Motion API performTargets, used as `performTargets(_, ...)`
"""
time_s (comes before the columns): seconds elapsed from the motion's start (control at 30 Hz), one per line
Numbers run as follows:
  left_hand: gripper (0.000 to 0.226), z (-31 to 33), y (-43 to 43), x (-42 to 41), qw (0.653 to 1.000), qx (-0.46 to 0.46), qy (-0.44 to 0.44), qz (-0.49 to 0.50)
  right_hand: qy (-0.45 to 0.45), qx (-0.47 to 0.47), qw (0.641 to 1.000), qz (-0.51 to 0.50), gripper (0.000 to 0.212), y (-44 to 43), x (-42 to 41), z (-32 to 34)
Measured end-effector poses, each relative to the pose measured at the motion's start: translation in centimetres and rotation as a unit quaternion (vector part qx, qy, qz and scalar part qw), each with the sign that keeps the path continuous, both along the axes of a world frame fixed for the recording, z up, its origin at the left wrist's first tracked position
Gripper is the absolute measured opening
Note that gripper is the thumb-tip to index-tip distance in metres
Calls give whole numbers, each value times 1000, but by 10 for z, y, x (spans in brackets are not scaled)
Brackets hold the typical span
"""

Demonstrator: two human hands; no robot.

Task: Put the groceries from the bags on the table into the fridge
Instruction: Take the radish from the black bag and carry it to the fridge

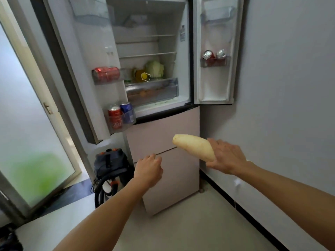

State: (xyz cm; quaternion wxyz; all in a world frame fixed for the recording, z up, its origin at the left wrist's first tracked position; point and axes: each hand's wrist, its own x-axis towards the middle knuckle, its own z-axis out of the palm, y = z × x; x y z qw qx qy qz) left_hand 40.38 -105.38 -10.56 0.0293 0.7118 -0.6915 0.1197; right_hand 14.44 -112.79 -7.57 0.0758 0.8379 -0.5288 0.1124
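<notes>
Grey walls and a pale floor surround the fridge [163, 142], whose two upper doors stand wide open ahead of our hands. Our right hand [226, 156] grips the thick end of a pale white radish [194, 146], held tilted in the air with its rounded tip pointing up and left, toward the open compartment. Our left hand [148, 171] hangs empty, fingers curled into a loose fist, just left of and below the radish. Above both hands, a cabbage [155, 68] sits on the lowest shelf, and cans [120, 114] stand in the left door's pocket.
</notes>
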Motion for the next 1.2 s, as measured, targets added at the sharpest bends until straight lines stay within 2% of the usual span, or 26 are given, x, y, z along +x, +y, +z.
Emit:
performTargets(0.13,22,19,-93,-3,999,-3,19,26,-19,18,1000,15,81,-103,8,18)
performTargets(0.33,24,61,-202,19,996,-53,20,62,-27,-14,997,64,80,-235,52,71)
performTargets(0.67,26,116,-387,110,984,-140,2,111,-46,-111,984,131,79,-421,161,152)
performTargets(0.93,35,197,-553,182,968,-217,18,126,-52,-181,972,143,75,-560,250,252)
performTargets(1.2,39,255,-652,245,932,-329,-36,147,-57,-122,985,109,68,-678,324,340)
